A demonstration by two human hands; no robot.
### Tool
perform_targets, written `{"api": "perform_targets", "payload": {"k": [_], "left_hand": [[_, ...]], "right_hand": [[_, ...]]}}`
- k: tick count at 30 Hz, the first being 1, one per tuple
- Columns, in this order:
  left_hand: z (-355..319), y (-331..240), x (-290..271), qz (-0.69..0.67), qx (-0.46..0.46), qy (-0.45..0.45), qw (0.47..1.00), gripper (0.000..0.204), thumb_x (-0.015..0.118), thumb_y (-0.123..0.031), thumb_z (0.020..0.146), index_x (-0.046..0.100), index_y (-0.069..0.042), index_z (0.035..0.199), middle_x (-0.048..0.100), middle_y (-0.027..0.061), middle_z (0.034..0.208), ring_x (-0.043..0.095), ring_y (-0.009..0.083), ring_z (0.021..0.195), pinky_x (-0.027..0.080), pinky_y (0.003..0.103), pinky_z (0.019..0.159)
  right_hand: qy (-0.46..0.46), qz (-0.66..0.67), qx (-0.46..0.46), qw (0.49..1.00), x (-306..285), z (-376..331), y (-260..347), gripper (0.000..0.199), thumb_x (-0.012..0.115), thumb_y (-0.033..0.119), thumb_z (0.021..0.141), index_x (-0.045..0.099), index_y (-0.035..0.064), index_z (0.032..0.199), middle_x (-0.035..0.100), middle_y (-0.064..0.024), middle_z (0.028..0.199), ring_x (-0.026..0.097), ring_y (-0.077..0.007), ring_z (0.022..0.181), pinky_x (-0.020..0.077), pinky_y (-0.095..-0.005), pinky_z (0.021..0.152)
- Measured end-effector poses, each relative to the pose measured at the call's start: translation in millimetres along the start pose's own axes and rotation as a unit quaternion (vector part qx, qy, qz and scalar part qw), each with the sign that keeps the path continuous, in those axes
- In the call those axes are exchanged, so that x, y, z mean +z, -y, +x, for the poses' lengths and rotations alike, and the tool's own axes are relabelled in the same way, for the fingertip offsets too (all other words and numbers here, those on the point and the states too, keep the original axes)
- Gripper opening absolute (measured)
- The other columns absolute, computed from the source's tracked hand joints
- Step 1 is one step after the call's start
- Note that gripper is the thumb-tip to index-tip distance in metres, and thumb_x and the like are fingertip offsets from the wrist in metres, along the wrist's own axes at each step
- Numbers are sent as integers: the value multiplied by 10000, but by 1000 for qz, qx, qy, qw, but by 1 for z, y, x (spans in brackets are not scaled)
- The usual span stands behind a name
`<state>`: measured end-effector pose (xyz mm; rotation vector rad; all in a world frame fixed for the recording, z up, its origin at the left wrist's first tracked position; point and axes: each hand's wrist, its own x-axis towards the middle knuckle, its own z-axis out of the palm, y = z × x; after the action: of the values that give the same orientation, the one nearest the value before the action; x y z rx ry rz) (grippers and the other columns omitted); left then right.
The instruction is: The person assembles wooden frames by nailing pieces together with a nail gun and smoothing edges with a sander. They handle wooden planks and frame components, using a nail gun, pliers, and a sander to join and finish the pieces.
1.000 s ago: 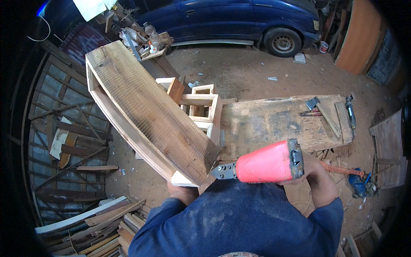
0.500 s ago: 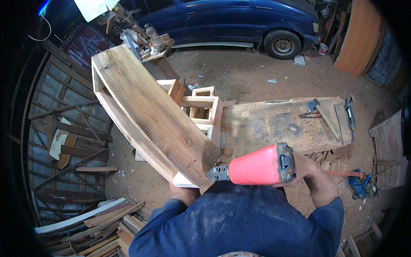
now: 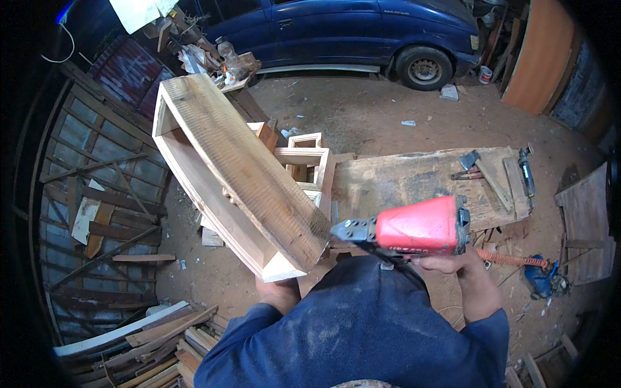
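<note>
A long open wooden box frame of rough planks slants up and away from me. My left hand grips its near bottom end. My right hand holds a red nail gun by the handle. The gun's metal nose points left and sits against the near end of the frame's top plank. An orange coiled hose trails from the gun to the right.
A worn wooden workbench lies ahead with a hatchet and a dark tool on it. Small wooden frames stand behind the box. A blue car is parked at the back. Scrap boards pile at lower left.
The nail gun has moved left until its nose meets the near end of the frame. The frame has tilted slightly and its far end swung a little right.
</note>
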<state>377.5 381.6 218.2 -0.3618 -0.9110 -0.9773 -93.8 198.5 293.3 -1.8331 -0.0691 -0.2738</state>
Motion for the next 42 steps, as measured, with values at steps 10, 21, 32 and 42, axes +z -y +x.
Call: {"api": "perform_targets", "payload": {"k": [10,21,32,42], "left_hand": [[12,1,94,565,-75,-499,653,658,374,-512,1087,524,61,1374,702,149,1088,702,206,970,587,322,835],[-15,52,45,631,-182,-461,597,715,433,-568,1057,597,91,1281,691,155,1160,655,189,1057,516,338,915],[49,144,45,638,-319,-465,524,660,469,-533,1058,618,80,1251,660,89,1124,571,130,1038,450,295,944],[50,277,-48,466,-267,-615,578,649,338,-446,1106,335,57,1517,563,225,1397,609,300,1246,523,395,1039]], "right_hand": [[-315,6,297,901,25,-37,-44,527,765,146,773,611,5,1257,686,-96,1172,653,-216,1068,499,-367,960],[-390,36,408,825,69,-64,-63,146,719,107,793,659,14,890,619,-7,680,565,-106,527,451,-303,492],[-325,-89,434,835,-9,-78,-122,241,711,184,782,674,-28,891,678,-114,767,649,-211,646,510,-370,632],[-164,-272,460,829,-125,-126,-250,551,708,259,830,581,17,1309,688,-292,1062,666,-455,1020,532,-513,854]]}}
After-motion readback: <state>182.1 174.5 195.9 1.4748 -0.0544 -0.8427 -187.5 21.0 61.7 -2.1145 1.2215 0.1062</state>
